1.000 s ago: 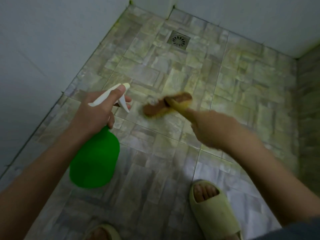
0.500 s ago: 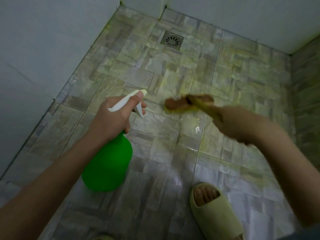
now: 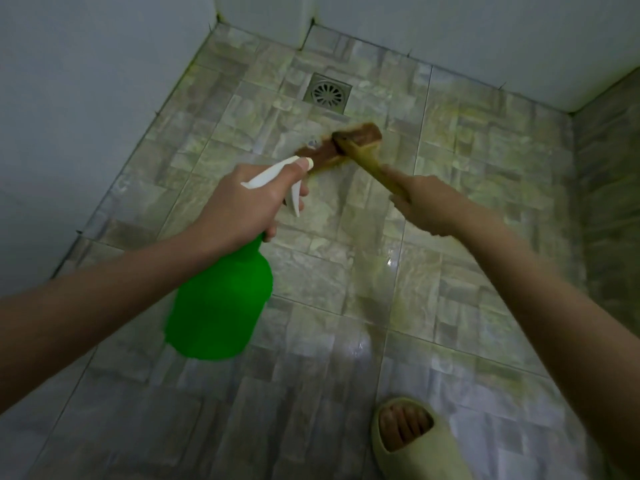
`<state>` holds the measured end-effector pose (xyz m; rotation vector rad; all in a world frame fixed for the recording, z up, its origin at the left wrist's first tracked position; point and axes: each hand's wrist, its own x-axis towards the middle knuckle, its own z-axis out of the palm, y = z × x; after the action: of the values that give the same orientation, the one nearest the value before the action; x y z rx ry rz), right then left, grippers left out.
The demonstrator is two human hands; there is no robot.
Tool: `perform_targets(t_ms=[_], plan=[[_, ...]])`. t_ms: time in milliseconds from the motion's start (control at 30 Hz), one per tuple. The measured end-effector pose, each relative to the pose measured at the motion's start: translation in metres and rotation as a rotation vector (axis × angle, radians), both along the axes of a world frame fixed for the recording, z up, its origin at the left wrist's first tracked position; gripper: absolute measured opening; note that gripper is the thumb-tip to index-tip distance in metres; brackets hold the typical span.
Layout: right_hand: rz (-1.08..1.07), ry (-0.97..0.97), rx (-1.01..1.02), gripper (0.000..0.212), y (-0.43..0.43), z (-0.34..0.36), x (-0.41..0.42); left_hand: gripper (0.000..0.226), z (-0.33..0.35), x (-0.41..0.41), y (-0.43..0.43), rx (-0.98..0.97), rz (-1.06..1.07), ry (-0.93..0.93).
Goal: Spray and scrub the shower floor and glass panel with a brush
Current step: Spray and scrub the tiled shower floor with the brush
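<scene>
Near the far edge of the shower floor [image 3: 485, 209], just before the drain [image 3: 327, 93], my right hand [image 3: 429, 206] grips the brush [image 3: 341, 145] handle, bristles down on tile. My left hand [image 3: 239, 206] grips the green spray bottle [image 3: 221, 303], finger curled round its trigger.

On the shower floor [image 3: 485, 188] the brush [image 3: 346, 142] rests just in front of the drain [image 3: 327, 93], its handle running back to the right hand [image 3: 429, 206], with the left hand [image 3: 239, 206] holding the spray bottle [image 3: 218, 306] to its left and a slippered foot [image 3: 412, 441] nearest, at the right.
</scene>
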<state>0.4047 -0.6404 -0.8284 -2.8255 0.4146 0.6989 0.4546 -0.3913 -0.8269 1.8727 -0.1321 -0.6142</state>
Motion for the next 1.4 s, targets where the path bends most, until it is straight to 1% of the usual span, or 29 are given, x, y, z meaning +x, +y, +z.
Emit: perform_targets(t_ms=[100, 167, 200, 300, 367, 400, 467, 567, 600, 633, 700, 733, 800, 867, 933, 967, 1000, 1033, 1067, 1133, 1200, 1267, 1300, 1367, 1400], plan=[[-0.016, 0.085, 0.031, 0.052, -0.003, 0.019, -0.018, 0.051, 0.001, 0.020, -0.002, -0.010, 0.010, 0.015], [-0.023, 0.152, 0.031, 0.051, 0.012, 0.028, -0.031, 0.052, -0.004, 0.029, -0.001, -0.002, 0.002, 0.036], [-0.009, 0.129, 0.022, 0.050, 0.015, 0.024, -0.021, 0.053, -0.007, 0.032, -0.002, 0.003, -0.002, 0.045], [0.030, -0.048, -0.003, 0.052, 0.008, -0.003, 0.041, 0.053, -0.015, 0.037, -0.004, -0.004, 0.015, 0.064], [0.007, -0.089, 0.008, 0.054, -0.009, -0.013, 0.073, 0.054, -0.019, 0.038, -0.004, 0.006, 0.016, 0.051], [-0.002, -0.066, -0.004, 0.054, -0.016, -0.007, 0.075, 0.055, -0.019, 0.038, -0.003, 0.010, 0.015, 0.041], [-0.010, 0.040, -0.012, 0.052, -0.022, 0.019, 0.053, 0.055, -0.021, 0.038, 0.000, -0.008, 0.025, 0.024], [-0.071, 0.215, -0.048, 0.044, -0.013, 0.047, 0.004, 0.039, -0.022, 0.035, 0.005, -0.075, 0.083, 0.016], [-0.087, 0.213, -0.044, 0.043, -0.009, 0.044, 0.000, 0.035, -0.021, 0.032, 0.005, -0.082, 0.097, 0.017], [-0.096, 0.164, -0.039, 0.044, -0.006, 0.037, 0.005, 0.032, -0.020, 0.030, 0.004, -0.081, 0.103, 0.021], [-0.060, -0.002, -0.053, 0.046, -0.014, 0.011, 0.026, 0.033, -0.016, 0.020, -0.001, -0.071, 0.098, 0.019], [-0.052, -0.039, -0.059, 0.048, -0.019, 0.004, 0.036, 0.033, -0.012, 0.015, -0.004, -0.066, 0.087, 0.014], [-0.081, -0.022, -0.090, 0.044, -0.034, 0.011, 0.040, 0.031, -0.008, 0.003, -0.009, -0.053, 0.047, 0.006], [-0.123, 0.105, -0.116, 0.032, -0.041, 0.039, 0.009, 0.035, -0.005, -0.009, -0.013, -0.063, -0.002, -0.004], [-0.155, 0.220, -0.099, 0.022, -0.033, 0.065, -0.047, 0.049, -0.002, -0.023, -0.016, -0.061, -0.036, -0.004], [-0.165, 0.272, -0.096, 0.024, -0.024, 0.073, -0.076, 0.052, -0.002, -0.029, -0.018, -0.055, -0.043, 0.001], [-0.156, 0.290, -0.090, 0.033, -0.017, 0.073, -0.096, 0.053, -0.002, -0.036, -0.022, -0.053, -0.050, 0.009], [-0.140, 0.261, -0.082, 0.046, -0.015, 0.069, -0.109, 0.053, -0.001, -0.044, -0.026, -0.045, -0.067, 0.019], [-0.114, 0.197, -0.081, 0.053, -0.021, 0.059, -0.113, 0.056, 0.000, -0.052, -0.031, -0.031, -0.094, 0.029], [-0.072, 0.095, -0.087, 0.058, -0.042, 0.035, -0.107, 0.067, 0.002, -0.069, -0.039, 0.011, -0.160, 0.030], [-0.070, 0.062, -0.071, 0.057, -0.054, 0.035, -0.114, 0.071, 0.006, -0.082, -0.046, 0.038, -0.205, 0.023], [-0.084, 0.085, -0.035, 0.056, -0.051, 0.049, -0.156, 0.073, 0.013, -0.093, -0.053, 0.045, -0.237, 0.007], [-0.070, 0.117, -0.013, 0.059, -0.044, 0.057, -0.186, 0.074, 0.016, -0.096, -0.055, 0.043, -0.241, 0.000], [-0.039, 0.290, 0.020, 0.069, -0.018, 0.075, -0.239, 0.071, 0.019, -0.104, -0.059, 0.042, -0.247, -0.004], [-0.053, 0.343, 0.034, 0.074, -0.007, 0.081, -0.255, 0.070, 0.019, -0.107, -0.062, 0.045, -0.256, -0.009]])
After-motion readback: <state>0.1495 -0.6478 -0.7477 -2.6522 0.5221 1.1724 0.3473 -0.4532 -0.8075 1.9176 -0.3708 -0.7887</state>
